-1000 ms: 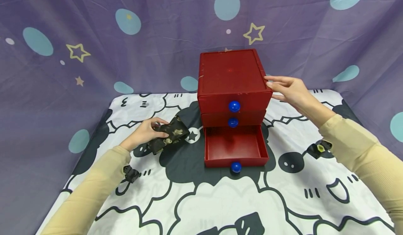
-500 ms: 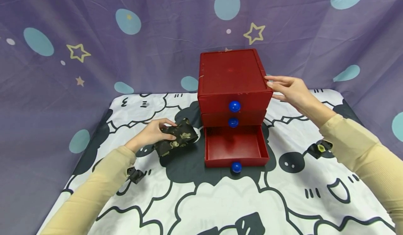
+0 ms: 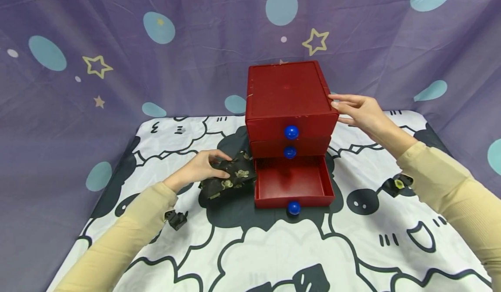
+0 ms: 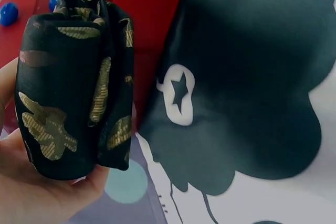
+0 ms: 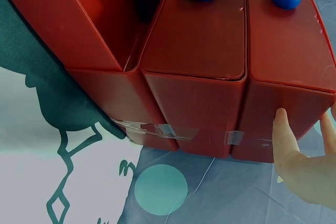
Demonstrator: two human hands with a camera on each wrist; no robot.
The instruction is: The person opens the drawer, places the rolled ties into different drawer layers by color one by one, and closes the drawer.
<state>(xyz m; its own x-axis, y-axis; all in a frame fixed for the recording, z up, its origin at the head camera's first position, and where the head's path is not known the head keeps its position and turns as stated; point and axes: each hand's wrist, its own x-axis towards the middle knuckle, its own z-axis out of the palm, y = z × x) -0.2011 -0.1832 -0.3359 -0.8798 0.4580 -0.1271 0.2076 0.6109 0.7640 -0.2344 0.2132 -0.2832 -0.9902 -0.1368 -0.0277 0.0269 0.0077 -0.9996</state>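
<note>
My left hand [image 3: 199, 168] grips a rolled dark cloth [image 3: 239, 169] with gold flower patterns, thumb and fingers round its near end. The roll is just left of the pulled-out bottom drawer [image 3: 291, 184] of a red cabinet [image 3: 287, 89]. In the left wrist view the cloth [image 4: 58, 93] shows its layered folds. The drawer is bare inside. Against the cabinet's upper right side rests my right hand [image 3: 368, 115], its fingers fairly straight. A fingertip touches the side wall in the right wrist view, where part of the hand [image 5: 310, 174] is cut off.
Two upper drawers with blue knobs [image 3: 291, 132] are pushed in. A blue knob [image 3: 294, 208] sticks out in front of the bottom drawer. Beneath lies a black-and-white patterned cloth [image 3: 282, 248]; a purple curtain [image 3: 195, 65] hangs behind the cabinet.
My left hand has carried the rolled cloth rightward, up to the left side of the pulled-out drawer. The right hand and cabinet stay where they were.
</note>
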